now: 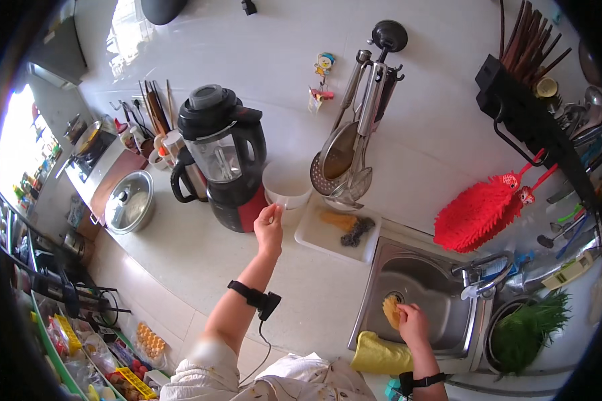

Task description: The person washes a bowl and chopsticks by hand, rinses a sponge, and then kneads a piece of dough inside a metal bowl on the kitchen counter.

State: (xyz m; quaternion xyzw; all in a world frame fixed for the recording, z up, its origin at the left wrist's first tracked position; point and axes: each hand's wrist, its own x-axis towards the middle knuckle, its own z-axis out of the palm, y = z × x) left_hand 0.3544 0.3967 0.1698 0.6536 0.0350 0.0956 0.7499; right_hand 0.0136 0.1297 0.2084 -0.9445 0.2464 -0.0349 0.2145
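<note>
My left hand (269, 231) is raised over the counter, thumb and fingers drawn together at the near side of a white bowl (287, 181). Whether the fingertips grip the bowl or only stand in front of it, I cannot tell. Over the steel sink (434, 321), my right hand (413, 323) pinches a tan loofah-like scrubber (391, 312) close to the drain. A yellow cloth (381, 352) drapes over the sink's near edge. The chrome faucet (486, 273) stands at the sink's right side.
A blender (223, 160) stands left of the bowl. Between bowl and sink sits a white tray (313, 240) with a steel-wool scourer (356, 231). Ladles and skimmers (351, 155) hang above. Leafy greens (529, 331) fill a pot at right; a lidded steel pot (129, 200) is at left.
</note>
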